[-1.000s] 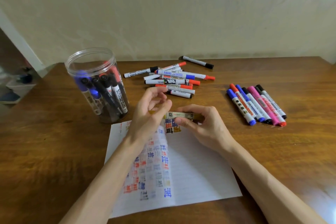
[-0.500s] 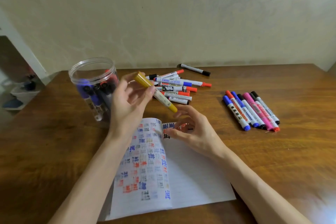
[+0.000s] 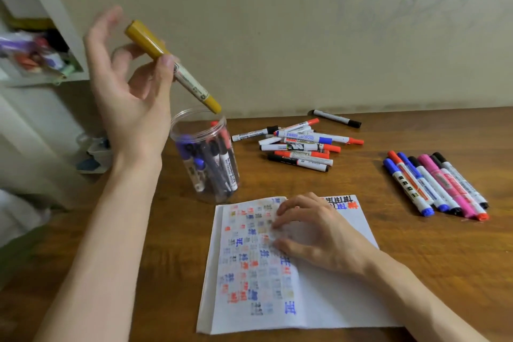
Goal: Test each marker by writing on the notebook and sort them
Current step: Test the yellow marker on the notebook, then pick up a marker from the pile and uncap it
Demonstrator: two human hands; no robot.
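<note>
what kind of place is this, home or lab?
Probably a home room, not a lab: a wooden table against a plain cream wall, a white shelf unit at the left holding blurred clutter, and a notebook with loose markers spread around.

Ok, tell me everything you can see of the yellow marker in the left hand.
The yellow marker has a white printed barrel, seemingly plastic, with a wide mustard-yellow cap on its upper end and a smaller yellow lower end. It is capped, held up in the air and tilted, with its lower end pointing down toward the open mouth of the clear jar. Only the left hand touches it, thumb and fingers pinching where cap meets barrel.
</note>
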